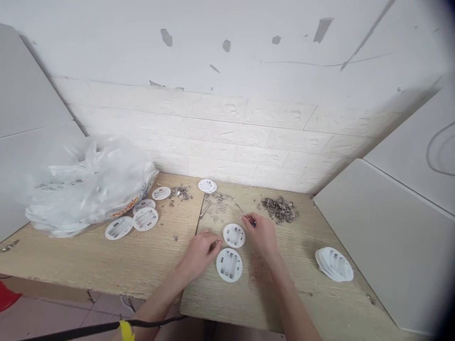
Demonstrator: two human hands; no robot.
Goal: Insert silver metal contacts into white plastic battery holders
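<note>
My right hand (pixel 261 232) is closed on a thin screwdriver (pixel 245 212), its metal shaft pointing up and left and a bit of dark handle showing. My left hand (pixel 201 251) has its fingertips pinched together beside a round white battery holder (pixel 234 235); what they hold, if anything, is too small to make out. Just below that holder lies a second round white battery holder (pixel 229 265), slots up, with metal contacts in it. Small metal pieces (pixel 220 203) are scattered on the wood beyond my hands.
A dark heap of small metal parts (pixel 280 210) lies at the back right. Stacked battery holders (pixel 334 264) stand at right. On the left are a plastic bag (pixel 92 189), several loose holders (pixel 145 219) and another metal pile (pixel 181 192). A black cable (pixel 106 327) crosses the front.
</note>
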